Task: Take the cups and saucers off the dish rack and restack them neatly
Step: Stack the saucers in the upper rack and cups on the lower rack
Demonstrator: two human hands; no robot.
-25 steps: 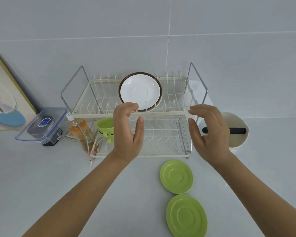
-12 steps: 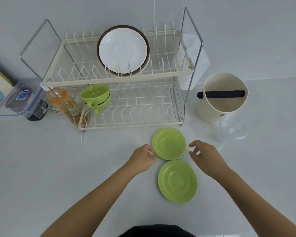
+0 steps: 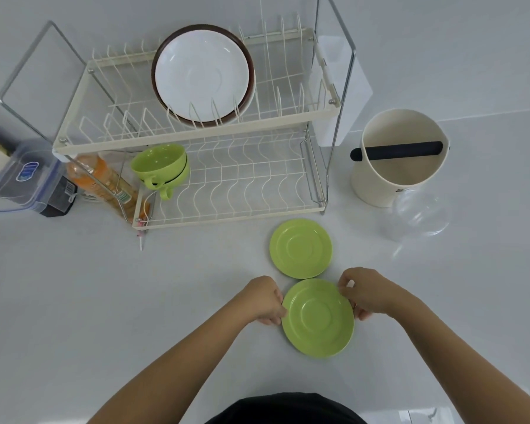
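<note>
Saucers are dealt with first: the near green saucer (image 3: 318,317) (flat on the counter (image 3: 104,301)) is pinched at opposite rim edges by the left hand (image 3: 265,299) and right hand (image 3: 369,293), presumably for lifting onto the far green saucer (image 3: 300,248).

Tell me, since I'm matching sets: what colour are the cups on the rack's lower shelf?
Light green cups, seen in the head view.

White counter (image 3: 74,301) with dish rack (image 3: 196,136), two green saucers (image 3: 300,247), cream canister (image 3: 398,157), clear container (image 3: 22,179)
</note>
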